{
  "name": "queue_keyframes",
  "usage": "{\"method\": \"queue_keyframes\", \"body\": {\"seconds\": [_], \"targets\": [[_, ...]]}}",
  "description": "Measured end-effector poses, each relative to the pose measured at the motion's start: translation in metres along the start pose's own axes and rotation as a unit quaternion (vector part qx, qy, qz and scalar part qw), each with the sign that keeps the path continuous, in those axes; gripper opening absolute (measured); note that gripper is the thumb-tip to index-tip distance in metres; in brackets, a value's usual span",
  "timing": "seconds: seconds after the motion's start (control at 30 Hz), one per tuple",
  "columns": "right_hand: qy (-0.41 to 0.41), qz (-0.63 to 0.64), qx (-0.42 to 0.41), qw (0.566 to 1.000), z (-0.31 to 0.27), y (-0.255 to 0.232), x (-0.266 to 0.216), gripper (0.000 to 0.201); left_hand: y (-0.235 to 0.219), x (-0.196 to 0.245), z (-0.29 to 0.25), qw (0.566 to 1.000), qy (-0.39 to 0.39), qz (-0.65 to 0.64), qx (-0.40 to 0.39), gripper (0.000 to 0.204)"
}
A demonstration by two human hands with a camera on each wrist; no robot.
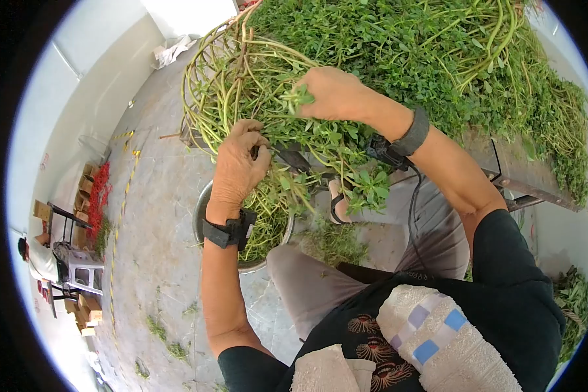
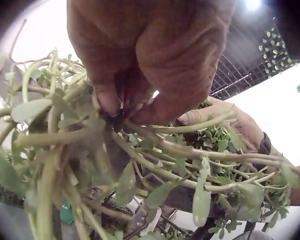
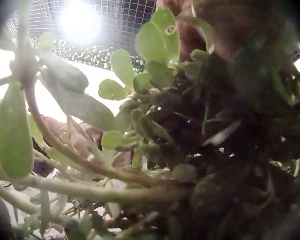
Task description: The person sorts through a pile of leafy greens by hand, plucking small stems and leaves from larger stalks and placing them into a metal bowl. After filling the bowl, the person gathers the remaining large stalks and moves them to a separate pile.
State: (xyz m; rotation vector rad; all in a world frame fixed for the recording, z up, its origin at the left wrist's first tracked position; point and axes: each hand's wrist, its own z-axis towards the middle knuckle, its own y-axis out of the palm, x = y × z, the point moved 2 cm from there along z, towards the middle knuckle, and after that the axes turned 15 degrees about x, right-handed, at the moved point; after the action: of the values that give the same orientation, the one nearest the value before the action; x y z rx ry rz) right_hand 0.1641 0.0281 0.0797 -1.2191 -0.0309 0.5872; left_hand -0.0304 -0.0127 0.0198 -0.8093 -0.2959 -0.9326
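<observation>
A big heap of purslane [image 1: 385, 59] with fleshy green leaves and long pale stems covers the tabletop. At its near left edge my left hand [image 1: 238, 160] pinches purslane stems between thumb and fingers; the left wrist view shows the fingertips [image 2: 109, 102] closed at a dark spot where stems meet. My right hand [image 1: 333, 95], a little farther right, grips a leafy bunch, with leaves [image 1: 302, 95] poking out by the fingers. In the right wrist view, leaves [image 3: 160, 42] and shadow hide most of that grip. Loose sprigs [image 1: 375, 189] hang below the hands.
A metal basin [image 1: 198, 219] with cut greens stands on the floor below my left forearm. The wooden table edge [image 1: 536, 173] runs to the right. Scraps [image 1: 176, 351] lie on the floor. At far left are a seated person [image 1: 42, 261], a stool [image 1: 85, 271] and boxes.
</observation>
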Motion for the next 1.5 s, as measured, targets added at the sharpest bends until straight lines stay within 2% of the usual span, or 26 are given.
{"method": "queue_keyframes", "body": {"seconds": [0.07,0.13,0.2,0.3,0.37,0.4,0.47,0.53,0.6,0.63,0.7,0.73,0.8,0.83,0.87,0.93,1.0,1.07,1.1,1.13,1.2,1.27,1.33,1.43,1.47,1.5], "targets": [[-0.019,0.032,-0.011,0.999,-0.003,0.006,-0.013,0.030,0.002,-0.001,-0.001,1.000,0.006,0.004,0.011,0.009],[-0.126,-0.063,0.009,0.990,-0.006,0.028,-0.022,0.027,0.003,0.001,0.000,1.000,0.016,0.007,0.020,0.010],[-0.118,-0.090,-0.008,0.989,-0.003,0.040,-0.019,0.027,0.003,0.001,0.000,1.000,0.001,0.000,0.019,0.020],[-0.071,-0.019,0.035,0.997,0.006,0.041,-0.009,0.032,0.006,0.007,-0.002,0.995,0.060,0.029,0.079,0.020],[-0.002,0.047,-0.032,0.998,0.016,0.044,0.001,0.042,0.014,0.014,-0.003,0.993,0.057,0.072,0.080,0.022],[-0.002,0.046,-0.032,0.998,0.016,0.046,0.002,0.042,0.018,0.016,-0.002,0.989,0.054,0.113,0.080,0.024],[0.055,0.181,-0.021,0.982,0.016,0.049,0.005,0.053,0.025,0.008,-0.001,0.982,0.073,0.162,0.071,0.026],[0.073,0.172,-0.020,0.982,0.003,0.038,0.000,0.065,0.026,0.004,0.000,0.978,0.062,0.193,0.051,0.022],[0.085,0.343,0.030,0.935,-0.019,0.015,-0.009,0.066,0.026,0.009,0.000,0.977,0.053,0.195,0.076,0.022],[0.086,0.343,0.028,0.935,-0.018,-0.002,-0.011,0.066,0.027,0.012,0.000,0.975,0.045,0.195,0.098,0.022],[0.058,0.443,-0.133,0.885,-0.022,-0.026,-0.011,0.056,0.030,0.009,-0.002,0.979,0.054,0.177,0.085,0.023],[0.061,0.444,-0.126,0.885,-0.026,-0.031,-0.004,0.056,0.031,0.008,0.001,0.982,0.066,0.160,0.081,0.025],[0.161,0.545,0.030,0.822,-0.038,-0.041,0.019,0.045,0.030,0.008,-0.001,0.983,0.069,0.162,0.058,0.029],[0.151,0.495,0.060,0.854,-0.028,-0.022,0.063,0.037,0.028,0.011,-0.001,0.982,0.075,0.164,0.062,0.028],[0.153,0.497,0.063,0.852,-0.035,-0.029,0.069,0.037,0.027,0.013,-0.002,0.981,0.080,0.165,0.066,0.027],[0.100,0.426,0.010,0.899,-0.050,-0.044,0.067,0.037,0.024,0.020,0.000,0.982,0.081,0.163,0.056,0.029],[0.077,0.434,0.009,0.898,-0.063,-0.046,0.066,0.038,0.021,0.029,0.005,0.980,0.070,0.181,0.035,0.031],[0.126,0.513,0.038,0.848,-0.081,-0.049,0.067,0.034,0.016,0.035,0.020,0.988,0.022,0.153,-0.009,0.034],[0.175,0.565,0.038,0.806,-0.093,-0.053,0.070,0.030,0.015,0.037,0.028,0.974,-0.045,0.210,-0.066,0.035],[0.177,0.566,0.040,0.804,-0.102,-0.057,0.075,0.030,0.015,0.038,0.034,0.950,-0.111,0.265,-0.122,0.036],[0.183,0.605,0.040,0.774,-0.123,-0.064,0.086,0.032,0.025,0.038,0.041,0.945,-0.097,0.293,-0.110,0.038],[0.277,0.563,0.126,0.769,-0.158,-0.075,0.100,0.036,0.038,0.029,0.044,0.978,0.030,0.198,0.058,0.041],[0.325,0.557,0.183,0.742,-0.192,-0.090,0.116,0.038,0.048,0.037,0.049,0.979,0.007,0.202,0.038,0.048],[0.358,0.566,0.187,0.718,-0.247,-0.112,0.163,0.031,0.063,0.048,0.051,0.967,-0.028,0.254,-0.006,0.057],[0.364,0.564,0.196,0.714,-0.261,-0.117,0.177,0.031,0.067,0.046,0.049,0.968,-0.021,0.249,-0.013,0.057],[0.385,0.589,0.213,0.678,-0.278,-0.119,0.194,0.029,0.069,0.039,0.048,0.975,0.034,0.218,0.022,0.053]]}}
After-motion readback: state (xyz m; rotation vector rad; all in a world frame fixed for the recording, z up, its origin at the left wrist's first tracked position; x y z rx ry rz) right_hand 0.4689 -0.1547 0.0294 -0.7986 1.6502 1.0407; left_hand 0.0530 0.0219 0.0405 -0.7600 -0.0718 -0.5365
